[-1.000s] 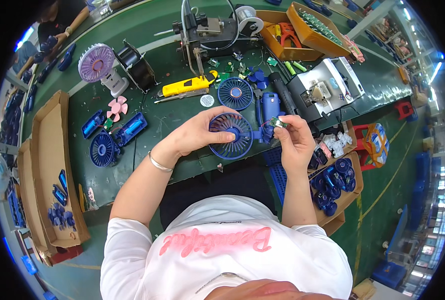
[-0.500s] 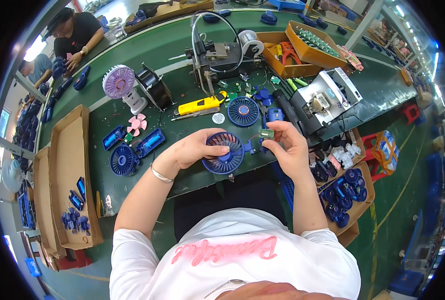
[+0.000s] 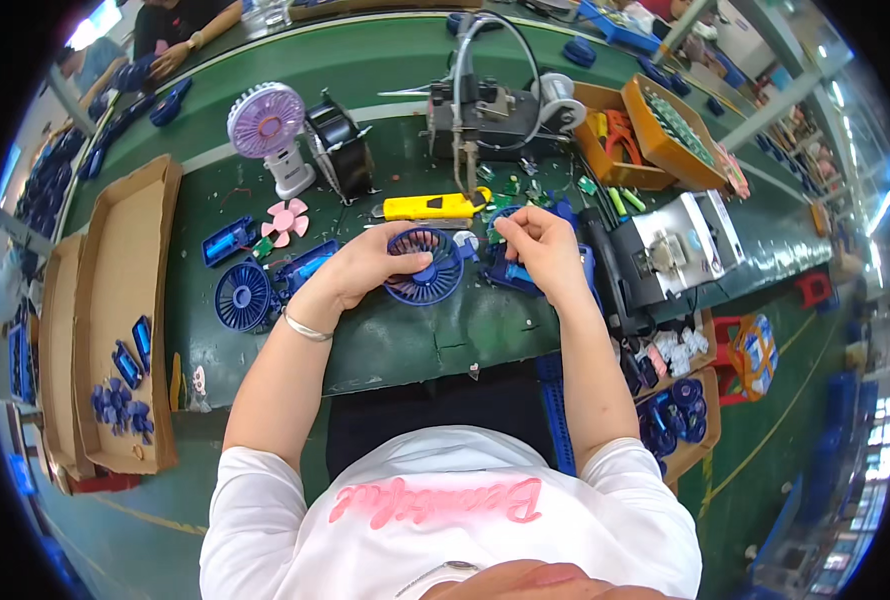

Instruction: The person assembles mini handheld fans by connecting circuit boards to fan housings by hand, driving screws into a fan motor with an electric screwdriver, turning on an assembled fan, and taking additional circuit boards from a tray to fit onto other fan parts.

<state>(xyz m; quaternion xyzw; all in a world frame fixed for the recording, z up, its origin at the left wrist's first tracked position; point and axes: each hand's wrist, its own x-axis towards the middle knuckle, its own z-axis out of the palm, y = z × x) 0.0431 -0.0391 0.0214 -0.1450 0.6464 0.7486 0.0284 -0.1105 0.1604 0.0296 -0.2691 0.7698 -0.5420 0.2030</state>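
Observation:
My left hand (image 3: 370, 265) grips a blue round fan head (image 3: 427, 283), its thumb lying over the grille. A short neck (image 3: 468, 246) sticks out from the fan head toward my right hand. My right hand (image 3: 543, 252) has its thumb and fingertips pinched together just right of that neck; what lies between them is too small to make out. Under and beside the right hand are blue handle casings (image 3: 515, 277) on the green bench (image 3: 405, 345). Partly hidden behind its fingers is another blue round grille (image 3: 506, 213).
A yellow utility knife (image 3: 430, 206), pink fan blades (image 3: 285, 222) and a lilac fan (image 3: 267, 125) stand or lie beyond my left hand. Opened blue fan parts (image 3: 244, 296) lie left. A wire-feeding machine (image 3: 485, 120), white device (image 3: 680, 250) and cardboard trays (image 3: 125, 330) surround the work spot.
The view has tilted and shifted. The fan head is farther from the bench's front edge. The green circuit board seen at my right fingertips before no longer shows there clearly.

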